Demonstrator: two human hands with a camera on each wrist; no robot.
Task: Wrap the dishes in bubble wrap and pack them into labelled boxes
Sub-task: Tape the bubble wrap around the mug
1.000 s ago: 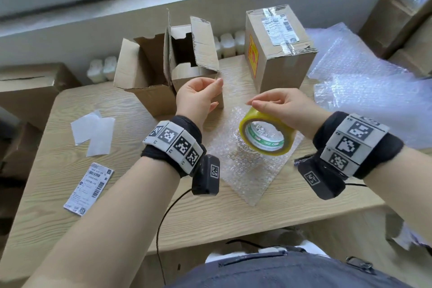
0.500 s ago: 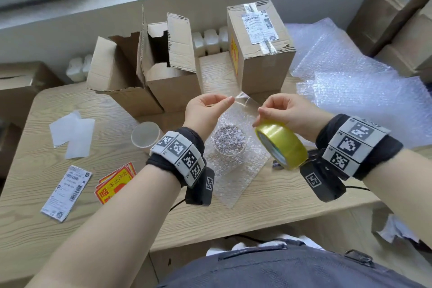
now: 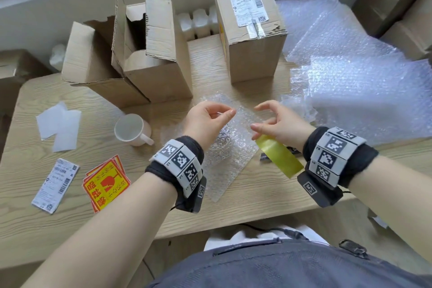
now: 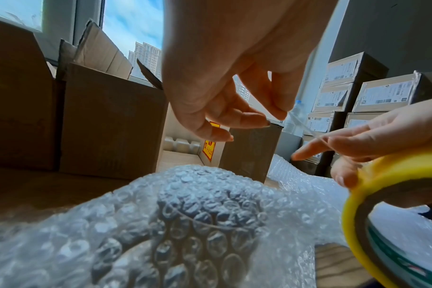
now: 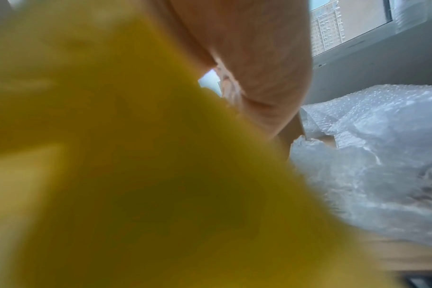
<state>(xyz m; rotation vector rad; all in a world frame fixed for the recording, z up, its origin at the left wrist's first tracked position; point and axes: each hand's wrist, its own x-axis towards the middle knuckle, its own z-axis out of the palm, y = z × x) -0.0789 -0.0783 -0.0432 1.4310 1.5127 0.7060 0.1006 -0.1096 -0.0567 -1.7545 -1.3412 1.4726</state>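
Wooden table point(image 3: 233, 213) | left hand point(image 3: 205, 121) pinches tape end | right hand point(image 3: 278, 124) holds tape roll point(image 3: 278, 156) over bubble-wrapped dish point(image 4: 197, 210)

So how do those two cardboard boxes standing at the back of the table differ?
The left box is open, its flaps standing up; the right box is taped shut. The right box carries a white shipping label on top and a yellow sticker on its side; the left box shows neither. The left box leans against another torn-open carton; the right box stands alone. Both are plain brown cardboard, upright on the wooden table.
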